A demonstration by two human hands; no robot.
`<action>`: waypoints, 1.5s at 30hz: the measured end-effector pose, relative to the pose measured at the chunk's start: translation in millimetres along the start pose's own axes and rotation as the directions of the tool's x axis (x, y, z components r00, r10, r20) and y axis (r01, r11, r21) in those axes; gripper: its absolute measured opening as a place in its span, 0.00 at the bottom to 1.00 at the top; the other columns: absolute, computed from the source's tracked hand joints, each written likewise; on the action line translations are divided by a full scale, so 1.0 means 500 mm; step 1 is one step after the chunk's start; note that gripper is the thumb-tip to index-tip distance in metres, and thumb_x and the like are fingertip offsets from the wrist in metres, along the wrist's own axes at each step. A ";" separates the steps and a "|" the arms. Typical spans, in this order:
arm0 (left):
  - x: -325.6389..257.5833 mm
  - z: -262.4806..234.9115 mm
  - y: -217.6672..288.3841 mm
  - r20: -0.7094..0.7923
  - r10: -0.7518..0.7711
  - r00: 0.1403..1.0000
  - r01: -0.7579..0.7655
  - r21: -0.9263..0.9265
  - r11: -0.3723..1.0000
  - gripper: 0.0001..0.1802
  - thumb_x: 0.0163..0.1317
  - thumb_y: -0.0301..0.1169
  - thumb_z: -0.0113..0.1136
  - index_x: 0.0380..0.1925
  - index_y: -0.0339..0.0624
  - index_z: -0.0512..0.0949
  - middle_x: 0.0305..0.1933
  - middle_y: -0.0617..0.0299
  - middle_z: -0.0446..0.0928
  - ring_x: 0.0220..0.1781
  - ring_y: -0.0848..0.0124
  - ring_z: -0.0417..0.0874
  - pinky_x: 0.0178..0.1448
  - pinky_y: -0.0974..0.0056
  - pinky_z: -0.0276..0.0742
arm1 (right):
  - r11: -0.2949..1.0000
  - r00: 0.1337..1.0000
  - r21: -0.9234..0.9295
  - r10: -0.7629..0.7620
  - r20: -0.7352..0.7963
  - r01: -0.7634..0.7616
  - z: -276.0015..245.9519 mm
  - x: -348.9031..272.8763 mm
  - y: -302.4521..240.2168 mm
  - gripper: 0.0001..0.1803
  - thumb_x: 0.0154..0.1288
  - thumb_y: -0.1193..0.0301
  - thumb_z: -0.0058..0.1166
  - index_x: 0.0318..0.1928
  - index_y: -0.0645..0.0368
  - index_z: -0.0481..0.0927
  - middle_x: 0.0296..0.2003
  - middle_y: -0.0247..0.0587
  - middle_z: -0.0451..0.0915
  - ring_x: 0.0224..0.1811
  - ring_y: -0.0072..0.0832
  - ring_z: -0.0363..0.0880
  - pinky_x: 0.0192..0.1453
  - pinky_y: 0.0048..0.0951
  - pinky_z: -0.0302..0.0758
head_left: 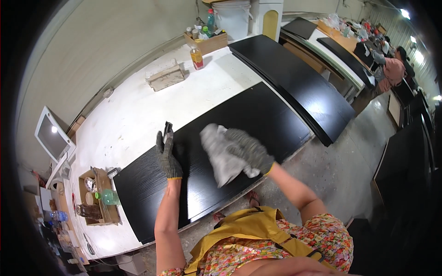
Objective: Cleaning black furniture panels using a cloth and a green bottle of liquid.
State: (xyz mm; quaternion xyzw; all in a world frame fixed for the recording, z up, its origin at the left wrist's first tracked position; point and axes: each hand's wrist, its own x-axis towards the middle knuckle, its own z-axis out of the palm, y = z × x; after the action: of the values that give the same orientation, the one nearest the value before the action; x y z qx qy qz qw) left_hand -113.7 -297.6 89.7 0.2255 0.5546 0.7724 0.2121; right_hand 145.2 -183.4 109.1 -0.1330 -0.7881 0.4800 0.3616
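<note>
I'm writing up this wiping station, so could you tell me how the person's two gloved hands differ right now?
The left hand rests on the far edge of the black panel, fingers against a small dark object, with no cloth. The right hand lies over a grey cloth, pressing it onto the panel's top. Both wear grey knit gloves with yellow cuffs.

A grey-screened white-framed monitor (52, 138) stands at the table's left edge. Open brown cardboard boxes sit near left (99, 198) and far (209, 42).
</note>
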 end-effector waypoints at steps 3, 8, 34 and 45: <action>-0.071 0.049 0.086 0.045 -0.070 0.997 0.079 -0.249 0.965 0.29 0.71 0.34 0.52 0.69 0.36 0.61 0.71 0.56 0.66 0.72 0.65 0.65 0.75 0.60 0.59 | 1.000 0.999 -0.026 -0.011 -0.039 0.010 0.076 0.027 -0.047 0.25 0.66 0.68 0.58 0.62 0.62 0.74 0.60 0.47 0.76 0.65 0.39 0.72 0.70 0.37 0.67; -0.197 0.039 0.163 0.270 -0.049 0.962 0.108 -0.209 0.972 0.33 0.65 0.29 0.55 0.70 0.36 0.61 0.71 0.50 0.65 0.72 0.60 0.66 0.75 0.57 0.59 | 0.956 0.989 0.255 0.149 -0.008 -0.142 0.192 0.055 -0.087 0.28 0.65 0.67 0.61 0.63 0.63 0.72 0.59 0.46 0.77 0.61 0.33 0.74 0.67 0.34 0.68; -0.231 -0.080 0.051 0.683 -0.050 0.729 -0.558 0.634 0.535 0.40 0.53 0.60 0.61 0.60 0.46 0.74 0.65 0.55 0.71 0.68 0.57 0.67 0.74 0.55 0.59 | 0.884 0.669 0.158 0.205 0.715 -0.440 0.374 0.203 -0.189 0.35 0.58 0.65 0.64 0.65 0.62 0.71 0.56 0.44 0.78 0.57 0.31 0.77 0.62 0.32 0.74; -0.198 -0.031 -0.048 0.723 -0.076 0.687 -0.385 0.451 0.805 0.19 0.68 0.36 0.51 0.58 0.49 0.77 0.64 0.60 0.75 0.66 0.67 0.72 0.70 0.61 0.62 | 0.676 0.154 0.145 -0.362 0.919 0.723 0.799 0.060 -0.284 0.27 0.64 0.50 0.51 0.52 0.59 0.78 0.45 0.50 0.80 0.49 0.43 0.78 0.57 0.42 0.72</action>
State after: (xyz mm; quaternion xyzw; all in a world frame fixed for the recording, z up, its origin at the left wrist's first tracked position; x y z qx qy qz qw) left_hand -40.6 -359.6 51.4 0.6063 0.6109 0.4367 0.2618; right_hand -135.3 -502.0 132.5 0.3874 -0.9075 0.1625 -0.0022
